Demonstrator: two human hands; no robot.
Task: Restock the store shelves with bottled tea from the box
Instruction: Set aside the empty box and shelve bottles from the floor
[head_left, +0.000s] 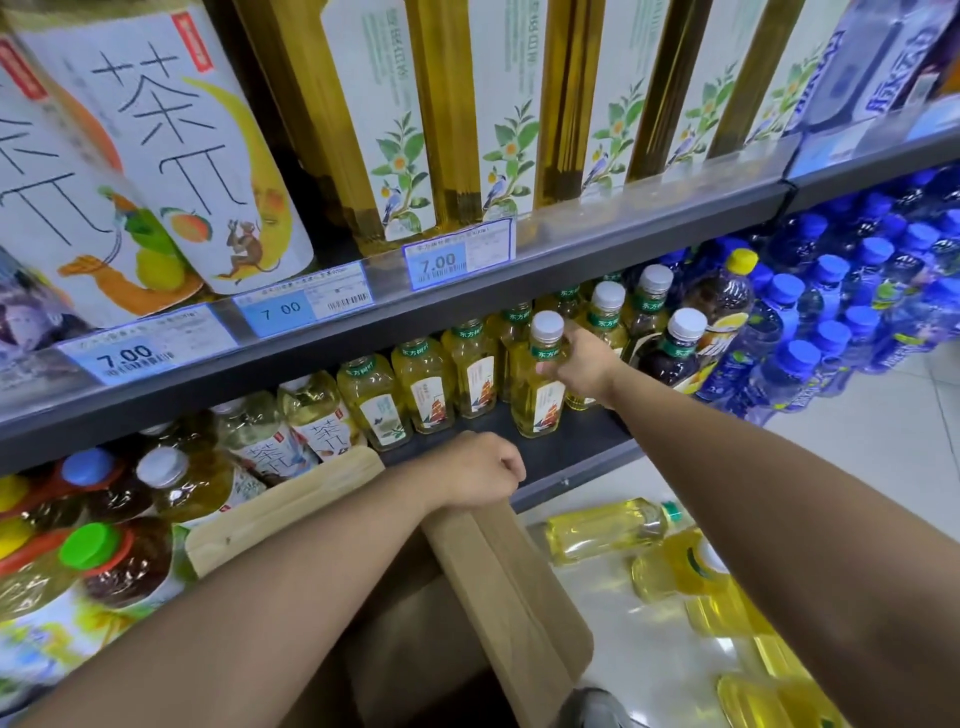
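A tea bottle (537, 400) is gripped round its neck by the right hand (582, 364), fingers curled tight, and is stood at the shelf (571, 441) front, w/ a row of same-type btls (426, 382) just left of & behind those fingers. The left hand (480, 470) is curled at a flap of the box (498, 571); whether it's actually held can't be told. Approx. mid-task is judged, as loose btls (608, 530) are seen on the floor below the right fingers, yet to be shelved.

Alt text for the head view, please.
A person's right hand grips a clear plastic bottle of yellow tea with a white cap, standing on the dark lower shelf; the left hand rests on a brown cardboard box flap.
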